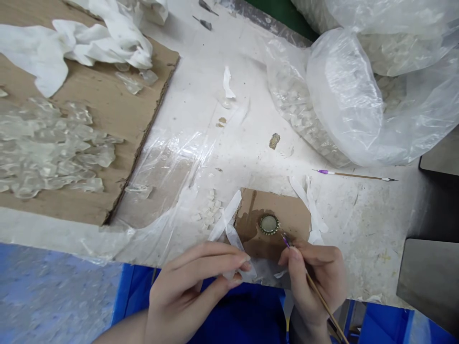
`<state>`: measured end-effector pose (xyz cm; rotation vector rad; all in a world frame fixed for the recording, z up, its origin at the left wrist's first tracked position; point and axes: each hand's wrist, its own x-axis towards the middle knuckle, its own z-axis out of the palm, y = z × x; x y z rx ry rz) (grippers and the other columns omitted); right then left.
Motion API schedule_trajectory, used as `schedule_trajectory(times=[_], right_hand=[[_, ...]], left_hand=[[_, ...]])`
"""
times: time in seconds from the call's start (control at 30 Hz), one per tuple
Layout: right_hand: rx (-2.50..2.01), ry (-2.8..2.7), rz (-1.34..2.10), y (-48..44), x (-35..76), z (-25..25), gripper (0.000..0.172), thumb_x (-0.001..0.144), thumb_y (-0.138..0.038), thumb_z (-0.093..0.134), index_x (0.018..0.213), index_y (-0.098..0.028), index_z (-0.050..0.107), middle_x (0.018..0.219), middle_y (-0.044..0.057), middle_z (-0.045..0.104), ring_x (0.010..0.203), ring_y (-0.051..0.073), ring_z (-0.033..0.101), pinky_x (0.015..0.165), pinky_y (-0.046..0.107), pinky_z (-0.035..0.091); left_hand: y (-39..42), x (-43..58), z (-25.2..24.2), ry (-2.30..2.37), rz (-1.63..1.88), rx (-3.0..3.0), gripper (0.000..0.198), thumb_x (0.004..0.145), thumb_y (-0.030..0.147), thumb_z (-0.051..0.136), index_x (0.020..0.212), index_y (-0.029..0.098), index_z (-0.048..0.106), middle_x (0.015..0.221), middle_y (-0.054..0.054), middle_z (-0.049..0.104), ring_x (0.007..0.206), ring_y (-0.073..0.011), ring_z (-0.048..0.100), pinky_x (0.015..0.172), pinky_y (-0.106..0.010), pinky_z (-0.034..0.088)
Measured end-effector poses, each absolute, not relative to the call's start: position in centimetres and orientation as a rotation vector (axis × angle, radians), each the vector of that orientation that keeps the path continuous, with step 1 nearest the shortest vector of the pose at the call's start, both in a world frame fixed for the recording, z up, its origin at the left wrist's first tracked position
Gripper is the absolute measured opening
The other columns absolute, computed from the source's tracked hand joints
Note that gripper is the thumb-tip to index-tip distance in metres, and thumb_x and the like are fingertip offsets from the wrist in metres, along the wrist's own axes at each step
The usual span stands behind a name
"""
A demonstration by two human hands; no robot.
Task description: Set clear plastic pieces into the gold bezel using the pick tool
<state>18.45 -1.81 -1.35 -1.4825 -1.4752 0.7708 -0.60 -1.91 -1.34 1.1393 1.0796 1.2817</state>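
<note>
My right hand [317, 274] grips a thin paintbrush [317, 290] with a wooden handle and purple ferrule. Its tip points at a bottle cap [268, 224] with a crimped edge, lying on a small piece of cardboard [294, 210]. A dark wet patch surrounds the cap; whether the brush touches it I cannot tell. To the left, at the table's front edge, my left hand [201, 282] pinches a small translucent piece [229, 274] between thumb and fingers. Much of that piece is hidden by the fingertips.
Many clear pieces [53, 148] and white cloths [103, 40] lie on a large cardboard sheet [139, 100] at left. Small whitish blocks [210, 210] sit beside the small cardboard. Filled plastic bags [344, 91] stand at back right, near a second brush [355, 176].
</note>
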Motion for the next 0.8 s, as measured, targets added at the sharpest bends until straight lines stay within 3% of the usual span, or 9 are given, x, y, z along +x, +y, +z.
schedule_trajectory(times=[0.17, 0.3, 0.43, 0.53, 0.63, 0.8], right_hand=[[-1.226, -1.154, 1.061, -2.1, 18.3, -0.7, 0.016, 0.099, -0.02, 0.066, 0.113, -0.024, 0.071, 0.074, 0.001, 0.075, 0.054, 0.015, 0.068, 0.042, 0.025, 0.052], [-1.05, -0.948, 1.213, -1.5, 17.1, 0.1, 0.014, 0.1, -0.035, 0.066, 0.103, -0.026, 0.077, 0.049, -0.006, 0.055, 0.033, 0.011, 0.047, 0.032, 0.024, 0.036], [-1.006, -0.778, 1.43, -1.2, 15.5, 0.9, 0.022, 0.104, -0.043, 0.056, 0.097, -0.032, 0.075, 0.049, -0.009, 0.04, 0.031, 0.008, 0.026, 0.033, 0.021, 0.024], [-0.953, -0.69, 1.58, -1.7, 15.1, 1.0, 0.025, 0.106, -0.047, 0.05, 0.099, -0.035, 0.071, 0.056, -0.01, 0.038, 0.034, 0.007, 0.022, 0.033, 0.017, 0.023], [-0.937, -0.64, 1.647, -2.2, 15.1, 0.9, 0.026, 0.107, -0.048, 0.045, 0.101, -0.036, 0.067, 0.063, -0.01, 0.039, 0.033, 0.005, 0.026, 0.035, 0.016, 0.024], [-1.014, -0.642, 1.611, -2.4, 14.6, 1.0, 0.028, 0.108, -0.049, 0.042, 0.093, -0.033, 0.06, 0.063, -0.011, 0.035, 0.03, 0.003, 0.026, 0.037, 0.015, 0.026]], left_hand=[[-1.3, -0.2, -0.8, 1.022, 1.312, 1.071, 0.024, 0.091, 0.018, 0.079, 0.112, 0.029, 0.082, 0.087, -0.004, 0.087, 0.074, -0.0173, 0.08, 0.07, -0.022, 0.067], [-1.2, 0.5, -0.4, 0.97, 1.247, 0.875, 0.02, 0.091, 0.028, 0.08, 0.109, 0.032, 0.084, 0.085, -0.007, 0.086, 0.068, -0.0184, 0.079, 0.065, -0.024, 0.067], [-1.6, 1.2, -0.5, 0.914, 1.209, 0.729, 0.018, 0.088, 0.03, 0.082, 0.105, 0.034, 0.085, 0.091, -0.005, 0.083, 0.068, -0.015, 0.079, 0.063, -0.017, 0.065], [-1.9, 1.5, -0.7, 0.927, 1.223, 0.723, 0.016, 0.087, 0.032, 0.083, 0.102, 0.033, 0.086, 0.081, -0.004, 0.081, 0.07, -0.013, 0.077, 0.064, -0.013, 0.063], [-2.1, 1.7, -0.8, 0.942, 1.218, 0.698, 0.016, 0.084, 0.033, 0.085, 0.101, 0.034, 0.086, 0.08, -0.002, 0.08, 0.065, -0.0108, 0.074, 0.061, -0.012, 0.062], [-2.2, 1.9, -0.8, 0.944, 1.273, 0.737, 0.014, 0.083, 0.03, 0.087, 0.097, 0.03, 0.087, 0.077, -0.004, 0.081, 0.071, -0.0139, 0.077, 0.069, -0.016, 0.064]])
